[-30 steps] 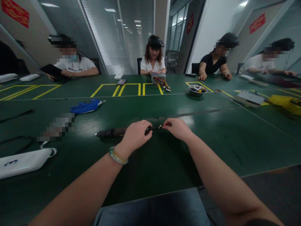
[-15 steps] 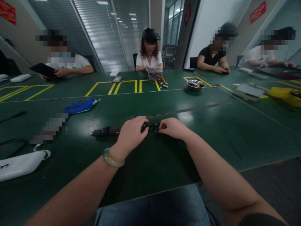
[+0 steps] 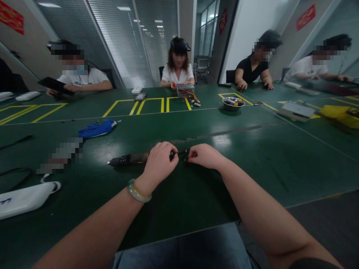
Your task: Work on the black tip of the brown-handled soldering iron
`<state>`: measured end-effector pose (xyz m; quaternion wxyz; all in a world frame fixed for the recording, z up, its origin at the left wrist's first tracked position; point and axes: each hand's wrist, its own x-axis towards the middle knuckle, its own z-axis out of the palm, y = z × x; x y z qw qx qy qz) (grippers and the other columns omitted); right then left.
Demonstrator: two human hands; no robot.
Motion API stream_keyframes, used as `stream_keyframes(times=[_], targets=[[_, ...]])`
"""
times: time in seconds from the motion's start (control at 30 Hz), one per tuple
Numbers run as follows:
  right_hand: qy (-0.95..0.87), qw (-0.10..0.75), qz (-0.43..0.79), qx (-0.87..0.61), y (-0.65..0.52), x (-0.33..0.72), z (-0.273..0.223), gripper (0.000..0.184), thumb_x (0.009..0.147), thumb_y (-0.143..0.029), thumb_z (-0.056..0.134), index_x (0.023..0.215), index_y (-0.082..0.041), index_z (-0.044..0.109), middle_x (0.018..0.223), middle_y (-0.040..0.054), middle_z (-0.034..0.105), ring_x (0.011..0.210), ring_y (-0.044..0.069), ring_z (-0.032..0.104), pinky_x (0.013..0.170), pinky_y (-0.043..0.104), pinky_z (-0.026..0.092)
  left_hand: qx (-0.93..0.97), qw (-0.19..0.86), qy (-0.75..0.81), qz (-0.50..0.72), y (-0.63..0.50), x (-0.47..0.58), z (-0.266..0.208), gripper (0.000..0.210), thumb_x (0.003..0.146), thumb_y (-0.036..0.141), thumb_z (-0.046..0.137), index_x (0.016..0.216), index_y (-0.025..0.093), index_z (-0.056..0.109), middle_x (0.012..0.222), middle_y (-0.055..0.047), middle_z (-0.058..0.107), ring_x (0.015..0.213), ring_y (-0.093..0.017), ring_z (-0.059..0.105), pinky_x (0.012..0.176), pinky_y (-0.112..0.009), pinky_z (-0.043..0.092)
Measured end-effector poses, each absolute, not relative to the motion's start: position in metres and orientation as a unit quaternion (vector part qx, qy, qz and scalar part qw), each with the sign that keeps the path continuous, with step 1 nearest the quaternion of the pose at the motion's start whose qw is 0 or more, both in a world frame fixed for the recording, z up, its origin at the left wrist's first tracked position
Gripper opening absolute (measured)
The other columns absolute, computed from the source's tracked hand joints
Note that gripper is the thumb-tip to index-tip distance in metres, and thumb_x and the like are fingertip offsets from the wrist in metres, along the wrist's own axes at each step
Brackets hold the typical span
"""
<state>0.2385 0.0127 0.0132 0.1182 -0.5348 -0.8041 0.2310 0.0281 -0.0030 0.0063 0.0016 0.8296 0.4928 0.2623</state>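
Note:
A dark electric screwdriver (image 3: 131, 158) lies on the green table, its metal tip pointing left. My left hand (image 3: 161, 160), with a bangle on the wrist, is closed over the screwdriver's rear end. Thumb and forefinger meet at a small black part there. My right hand (image 3: 203, 156) pinches a small dark connector-like piece (image 3: 185, 154) just to the right, its fine detail too small to make out. A short dark cord (image 3: 181, 152) seems to run between the two hands.
A blue glove (image 3: 97, 129) lies at the left, and a white power bank-like object (image 3: 22, 200) nearer me. Further off are a metal bowl (image 3: 233, 104) of small parts, a grey box with coloured wires (image 3: 190, 95) and a yellow bag (image 3: 339, 115). Several people sit across.
My left hand has shifted slightly right, still at the screwdriver's rear. My right hand keeps its pinch almost in place. Across the table, the person in black has spread their hands apart.

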Motion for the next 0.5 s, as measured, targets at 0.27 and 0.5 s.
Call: stream_keyframes(times=[0.27,0.5], targets=[[-0.806,0.117,0.235,-0.530,0.0144,0.2388,0.0114,0.008,0.079,-0.029,0.071,0.082,-0.022,0.070,0.078,-0.0016,0.067,0.070,0.012,0.059,0.059,0.021,0.039,0.832,-0.018,0.496,0.250,-0.0019,0.0272,0.0059,0.015,0.089,0.031,0.054,0.098,0.020,0.059,0.098,-0.007,0.062,0.094,-0.024,0.055,0.083,-0.040,0.045],[-0.808,0.129,0.234,-0.526,0.0148,0.2400,0.0098,0.009,0.078,-0.030,0.071,0.080,-0.022,0.070,0.077,-0.0018,0.067,0.069,0.012,0.059,0.059,0.021,0.039,0.839,-0.003,0.478,0.260,-0.0009,0.0254,0.0062,0.013,0.086,0.026,0.058,0.097,0.021,0.063,0.104,-0.006,0.064,0.098,-0.023,0.056,0.088,-0.041,0.046]])
